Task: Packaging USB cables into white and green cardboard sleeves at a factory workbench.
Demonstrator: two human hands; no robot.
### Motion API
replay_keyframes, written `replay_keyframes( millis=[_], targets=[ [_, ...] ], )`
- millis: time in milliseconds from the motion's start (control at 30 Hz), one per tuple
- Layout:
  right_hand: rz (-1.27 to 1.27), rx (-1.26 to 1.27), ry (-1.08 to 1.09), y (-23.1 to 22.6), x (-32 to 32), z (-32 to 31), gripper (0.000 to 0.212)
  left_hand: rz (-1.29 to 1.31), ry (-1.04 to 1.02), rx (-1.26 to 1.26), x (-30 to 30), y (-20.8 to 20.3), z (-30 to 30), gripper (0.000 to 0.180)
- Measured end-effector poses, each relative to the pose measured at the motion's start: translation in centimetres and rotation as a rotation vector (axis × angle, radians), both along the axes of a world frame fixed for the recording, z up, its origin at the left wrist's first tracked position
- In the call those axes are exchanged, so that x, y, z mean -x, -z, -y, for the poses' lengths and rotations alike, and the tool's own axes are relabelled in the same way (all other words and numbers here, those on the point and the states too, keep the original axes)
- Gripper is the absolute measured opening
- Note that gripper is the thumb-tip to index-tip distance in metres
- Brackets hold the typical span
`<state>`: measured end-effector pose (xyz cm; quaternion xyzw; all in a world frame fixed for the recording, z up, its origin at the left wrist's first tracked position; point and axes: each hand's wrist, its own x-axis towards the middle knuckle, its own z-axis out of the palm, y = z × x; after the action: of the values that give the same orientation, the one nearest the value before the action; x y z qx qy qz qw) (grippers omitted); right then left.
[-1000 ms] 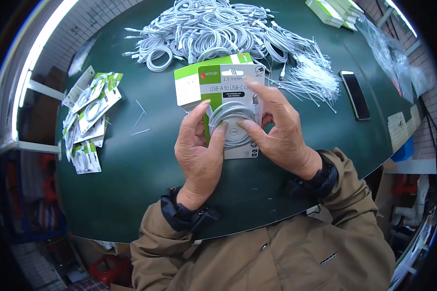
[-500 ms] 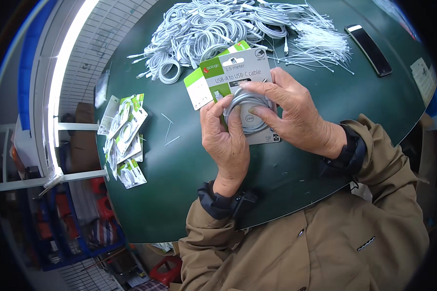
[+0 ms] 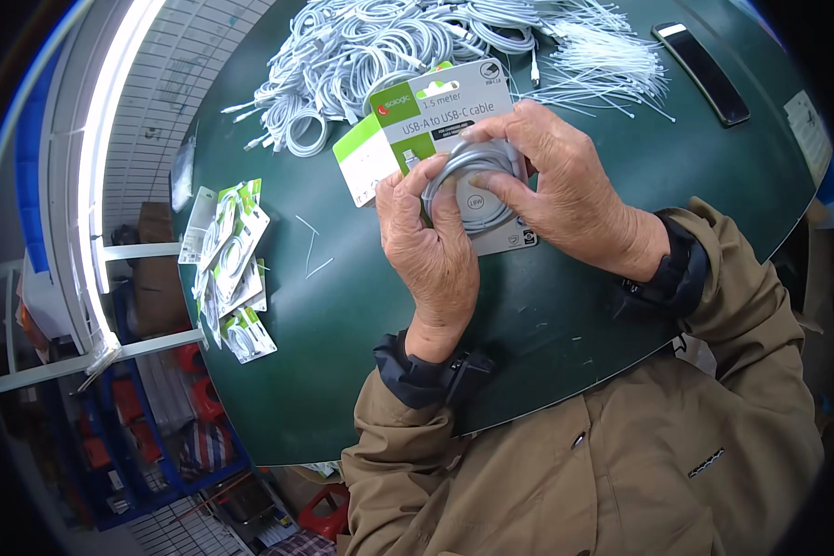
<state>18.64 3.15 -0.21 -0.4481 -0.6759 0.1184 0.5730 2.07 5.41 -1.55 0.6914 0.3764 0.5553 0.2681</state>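
A coiled white USB cable (image 3: 471, 221) lies flat against a green and grey packaging card (image 3: 449, 119) held up over the table. My left hand (image 3: 428, 241) pinches the coil and card at their left side, thumb on the coil. From the right, my right hand (image 3: 570, 190) grips the same coil, its thumb inside the loop and index finger along the top. Both hands are closed. Whether the coil is fastened to the card is hidden by the fingers. Behind the held card, more green and white cards (image 3: 365, 157) show on the table.
On the dark green table (image 3: 343, 398), a large heap of white cables (image 3: 371, 56) lies at the back beside loose white cable ties (image 3: 612, 65). A phone (image 3: 704, 74) rests at the far right. Carded cables (image 3: 232, 259) are piled at left, near cut tie scraps (image 3: 313, 243).
Both hands keep their grip on the coil and card with barely any shift of the fingers. The whole view has moved slightly, so the table things sit a little further left and up.
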Motion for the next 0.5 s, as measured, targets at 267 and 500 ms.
replay_keyframes(
  millis=[267, 500],
  targets=[
    [0.086, -0.019, 0.029, 0.28, -0.48, -0.26, 0.033, -0.016, -0.003, -0.003, -0.19, -0.05, -0.02, 0.016],
    [0.184, -0.071, 0.101, -0.48, -0.89, -0.31, 0.033, -0.014, 0.029, -0.02, 0.19, -0.02, -0.4, 0.018]
  ],
)
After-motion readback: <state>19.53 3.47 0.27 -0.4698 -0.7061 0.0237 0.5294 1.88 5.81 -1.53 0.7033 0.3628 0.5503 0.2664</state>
